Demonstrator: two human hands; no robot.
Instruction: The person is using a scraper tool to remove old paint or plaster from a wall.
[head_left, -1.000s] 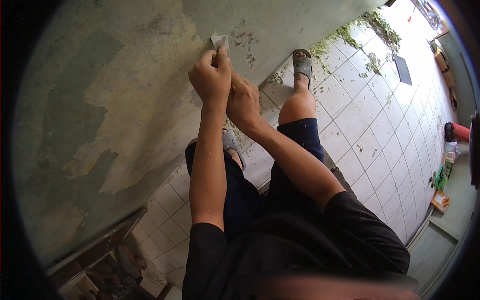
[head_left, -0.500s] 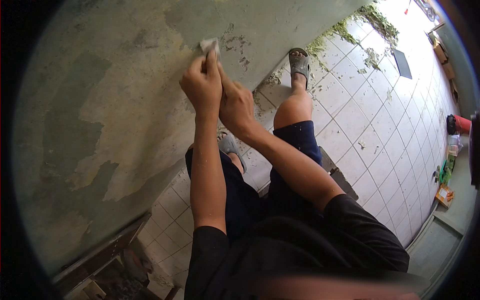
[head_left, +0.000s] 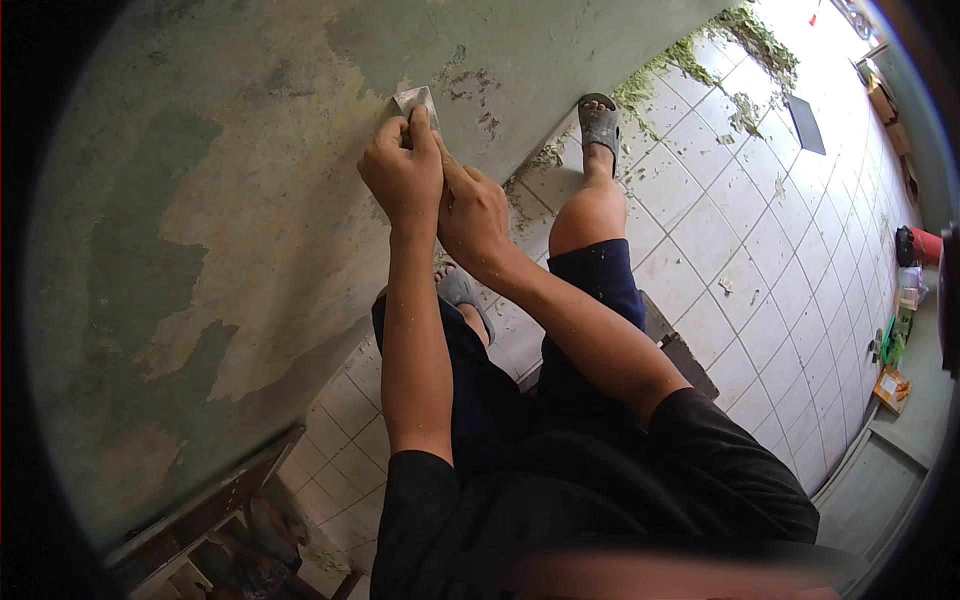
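Note:
A scraper (head_left: 411, 97) with a flat metal blade rests against the wall (head_left: 270, 210), at the edge between the green paint and a bare, pale patch. Closed round the scraper is my left hand (head_left: 402, 175), its index finger pressed along the blade. My right hand (head_left: 474, 218), just below and to the right, is also closed on the tool, with one finger stretched up along it. Both hands cover the handle. Flaked, reddish-brown marks (head_left: 488, 122) show on the wall right of the blade.
Green paint scrapings (head_left: 690, 65) lie along the wall's foot on the white tiled floor (head_left: 720, 210). My sandalled feet (head_left: 598, 128) stand near the wall. A dark flat sheet (head_left: 804, 125) lies farther right. Wooden pieces (head_left: 205, 510) are at lower left; small items (head_left: 893, 388) line the right wall.
The scraper blade has shifted slightly down and left along the wall and now shows sharply instead of blurred. Both hands keep their grip, nearly in the same place.

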